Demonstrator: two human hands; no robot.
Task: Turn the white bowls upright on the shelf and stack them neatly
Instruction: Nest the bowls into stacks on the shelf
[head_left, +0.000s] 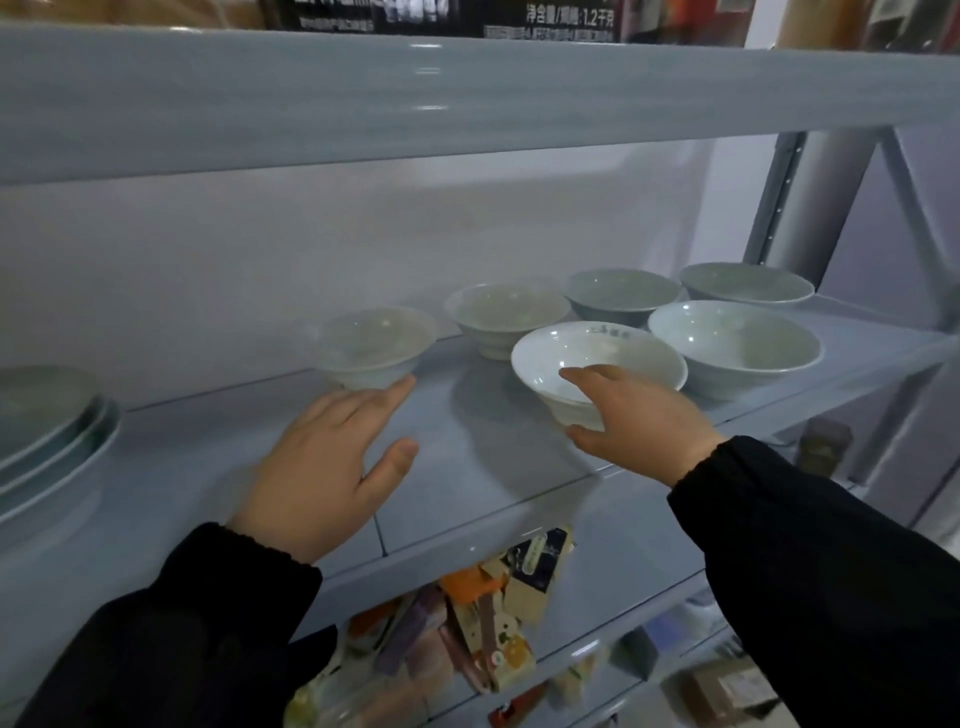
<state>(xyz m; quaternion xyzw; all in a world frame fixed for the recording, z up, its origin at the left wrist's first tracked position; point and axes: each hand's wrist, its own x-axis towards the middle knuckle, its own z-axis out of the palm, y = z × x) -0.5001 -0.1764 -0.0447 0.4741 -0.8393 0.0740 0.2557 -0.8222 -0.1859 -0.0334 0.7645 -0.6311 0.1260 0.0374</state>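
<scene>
Grey metal shelf (467, 478) carries plate stack (47, 415) at left edge and six white bowls (506, 317), all upright, unstacked. Right hand (639, 415) grips front bowl (597, 358), thumb over near rim, fingers beneath. Left hand (322, 462) released, fingers straight, tips at base of blurred leftmost bowl (371, 345).
</scene>
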